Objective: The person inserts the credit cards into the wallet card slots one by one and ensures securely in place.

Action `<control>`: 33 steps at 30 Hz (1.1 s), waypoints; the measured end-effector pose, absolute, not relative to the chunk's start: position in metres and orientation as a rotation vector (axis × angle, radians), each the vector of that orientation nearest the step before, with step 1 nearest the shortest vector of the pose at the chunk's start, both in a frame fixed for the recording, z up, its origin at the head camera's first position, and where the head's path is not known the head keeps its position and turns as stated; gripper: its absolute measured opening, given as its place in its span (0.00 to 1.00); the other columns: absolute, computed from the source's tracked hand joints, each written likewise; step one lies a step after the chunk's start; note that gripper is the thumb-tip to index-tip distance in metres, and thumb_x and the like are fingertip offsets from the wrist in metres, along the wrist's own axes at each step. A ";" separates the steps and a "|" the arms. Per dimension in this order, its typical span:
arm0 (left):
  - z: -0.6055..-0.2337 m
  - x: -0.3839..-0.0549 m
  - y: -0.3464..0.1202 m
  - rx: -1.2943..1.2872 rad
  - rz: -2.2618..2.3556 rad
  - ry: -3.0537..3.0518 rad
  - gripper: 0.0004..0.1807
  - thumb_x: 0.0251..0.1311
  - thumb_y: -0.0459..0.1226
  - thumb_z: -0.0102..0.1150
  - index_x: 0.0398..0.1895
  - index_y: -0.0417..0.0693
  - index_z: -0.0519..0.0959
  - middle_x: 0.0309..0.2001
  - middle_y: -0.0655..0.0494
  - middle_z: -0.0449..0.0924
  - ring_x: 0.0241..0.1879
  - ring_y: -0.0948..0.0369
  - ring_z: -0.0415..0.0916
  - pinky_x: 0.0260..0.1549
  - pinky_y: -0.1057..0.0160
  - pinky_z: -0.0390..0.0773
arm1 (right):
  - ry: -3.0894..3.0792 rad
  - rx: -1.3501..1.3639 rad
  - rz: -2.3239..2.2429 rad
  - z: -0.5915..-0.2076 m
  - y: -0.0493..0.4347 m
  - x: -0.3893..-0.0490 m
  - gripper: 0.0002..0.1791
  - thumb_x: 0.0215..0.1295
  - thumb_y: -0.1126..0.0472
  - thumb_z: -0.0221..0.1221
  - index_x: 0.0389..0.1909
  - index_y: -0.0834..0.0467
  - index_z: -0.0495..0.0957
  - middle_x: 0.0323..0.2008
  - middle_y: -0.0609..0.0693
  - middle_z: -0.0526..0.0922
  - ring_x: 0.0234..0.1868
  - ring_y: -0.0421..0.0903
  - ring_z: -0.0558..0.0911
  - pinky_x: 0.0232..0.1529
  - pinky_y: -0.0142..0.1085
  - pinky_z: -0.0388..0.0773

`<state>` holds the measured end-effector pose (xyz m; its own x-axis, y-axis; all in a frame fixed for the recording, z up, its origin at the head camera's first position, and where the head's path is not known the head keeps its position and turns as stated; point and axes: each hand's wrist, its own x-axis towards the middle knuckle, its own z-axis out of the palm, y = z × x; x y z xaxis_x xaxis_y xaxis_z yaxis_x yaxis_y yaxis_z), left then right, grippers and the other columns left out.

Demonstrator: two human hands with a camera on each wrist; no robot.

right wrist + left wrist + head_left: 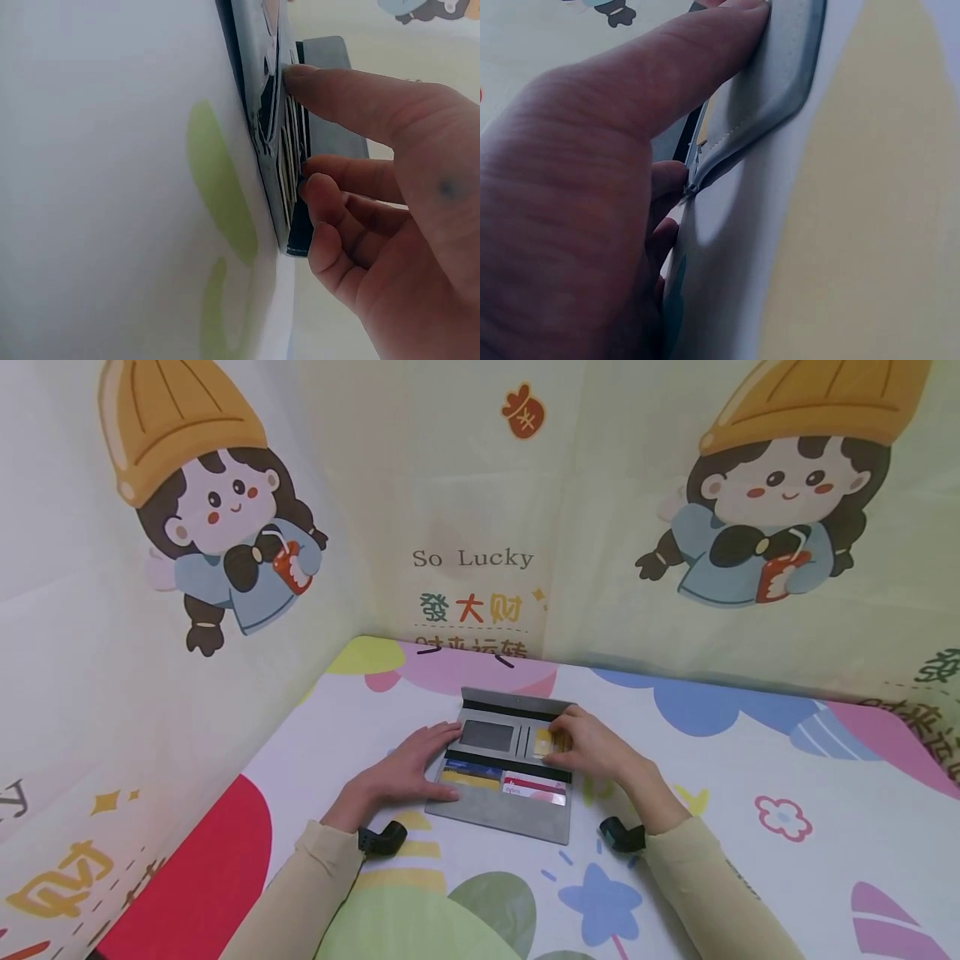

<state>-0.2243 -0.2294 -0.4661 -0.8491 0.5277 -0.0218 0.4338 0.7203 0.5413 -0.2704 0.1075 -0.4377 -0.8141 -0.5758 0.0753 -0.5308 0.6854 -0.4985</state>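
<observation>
A grey wallet [498, 821] lies unfolded on the table. My left hand [408, 766] rests on its left side, thumb on the lower panel and spread fingers along the edge; the left wrist view shows that thumb pressing the stitched grey surface [780, 60]. At the upper right pocket my right hand [596, 745] has its thumb and fingertips on either side of a yellow card [542, 743], whose right part they cover. In the right wrist view the thumb and forefinger touch the wallet's layered slots [289, 169], the other fingers curled.
A blue-and-yellow card [471, 774] and a white-and-pink card [534, 787] sit in the lower pockets. A dark window [487, 735] fills the upper left panel. The patterned table [750, 893] meets printed cloth walls [615, 527] behind and at left.
</observation>
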 end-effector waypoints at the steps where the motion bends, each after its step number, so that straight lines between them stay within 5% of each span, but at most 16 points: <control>1: -0.466 -0.224 -0.229 0.775 0.799 2.749 0.55 0.52 0.59 0.69 0.79 0.47 0.57 0.79 0.50 0.52 0.78 0.49 0.45 0.74 0.44 0.43 | 2.802 -0.920 -0.790 -0.438 0.107 -0.271 0.24 0.57 0.55 0.73 0.47 0.67 0.82 0.43 0.55 0.75 0.39 0.49 0.74 0.40 0.39 0.76; 33: -0.467 -0.225 -0.229 0.797 0.814 2.746 0.54 0.53 0.58 0.70 0.79 0.45 0.58 0.79 0.49 0.53 0.77 0.47 0.45 0.74 0.42 0.44 | 2.797 -0.886 -0.796 -0.439 0.106 -0.272 0.23 0.57 0.55 0.73 0.48 0.67 0.83 0.43 0.55 0.78 0.40 0.49 0.75 0.41 0.40 0.77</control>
